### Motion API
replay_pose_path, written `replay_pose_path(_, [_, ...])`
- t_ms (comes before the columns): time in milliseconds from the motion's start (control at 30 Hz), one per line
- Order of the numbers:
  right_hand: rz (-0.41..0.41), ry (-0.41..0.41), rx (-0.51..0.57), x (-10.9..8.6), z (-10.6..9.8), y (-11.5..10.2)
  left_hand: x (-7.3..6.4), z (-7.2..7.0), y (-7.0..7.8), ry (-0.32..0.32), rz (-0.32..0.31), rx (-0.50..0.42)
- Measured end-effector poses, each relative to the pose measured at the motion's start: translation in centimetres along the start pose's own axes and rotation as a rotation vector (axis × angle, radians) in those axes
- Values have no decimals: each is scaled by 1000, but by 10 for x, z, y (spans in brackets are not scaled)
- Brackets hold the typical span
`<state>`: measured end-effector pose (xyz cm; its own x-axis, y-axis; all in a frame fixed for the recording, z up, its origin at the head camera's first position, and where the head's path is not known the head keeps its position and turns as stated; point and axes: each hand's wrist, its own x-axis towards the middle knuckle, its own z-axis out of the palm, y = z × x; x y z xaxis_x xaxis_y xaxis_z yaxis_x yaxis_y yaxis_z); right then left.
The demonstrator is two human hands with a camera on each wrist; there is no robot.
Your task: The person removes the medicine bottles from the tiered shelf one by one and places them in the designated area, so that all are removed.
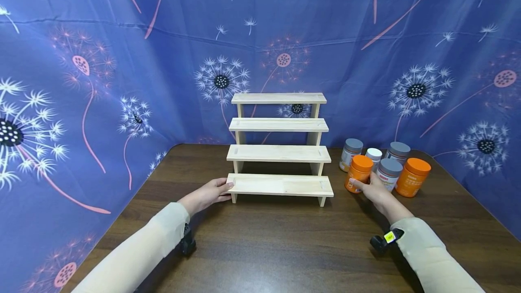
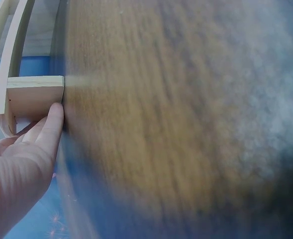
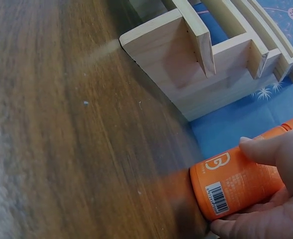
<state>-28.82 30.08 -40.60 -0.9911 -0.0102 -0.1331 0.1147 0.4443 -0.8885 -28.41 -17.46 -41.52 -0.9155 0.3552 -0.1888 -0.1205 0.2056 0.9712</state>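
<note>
A pale wooden step shelf (image 1: pixel 281 185) with several tiers stands in the middle of the table. My left hand (image 1: pixel 206 195) holds the left end of its lowest tier, thumb above and the other fingers below. In the left wrist view, those fingers lie against the side panel (image 2: pixel 37 98). To the right, my right hand (image 1: pixel 380 197) grips a small orange bottle (image 1: pixel 358 173) with an orange lid, thumb on the near side. The bottle stands upright, and its barcode (image 3: pixel 217 197) shows in the right wrist view. Part of the bottle is hidden behind the hand.
Close behind and beside the gripped bottle stand a small white-lidded bottle (image 1: pixel 373 154), a grey-lidded bottle (image 1: pixel 388 173), two further grey-lidded ones and a larger orange bottle (image 1: pixel 413 177). A blue dandelion-print cloth (image 1: pixel 183 80) hangs around the dark wooden table (image 1: pixel 260 248).
</note>
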Motion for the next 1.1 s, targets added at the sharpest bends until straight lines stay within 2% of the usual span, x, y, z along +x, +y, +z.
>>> replay_pose_path(300, [4,12,7,-1,-1,3,2,-3,-2,-3,-2,12])
replay_pose_path(500, [14,11,-6,-6,-4,-2,2,-3,-1,7,4,67])
replay_pose_path(633, [-4,13,-23,-9,-7,-10,2,-4,0,36,10,98])
replay_pose_path(867, [-35,43,-40,-9,-13,-22,0,-4,3,121,21,133])
replay_pose_path(1100, [-36,65,-50,-12,-15,-37,-6,-8,9,143,64,177])
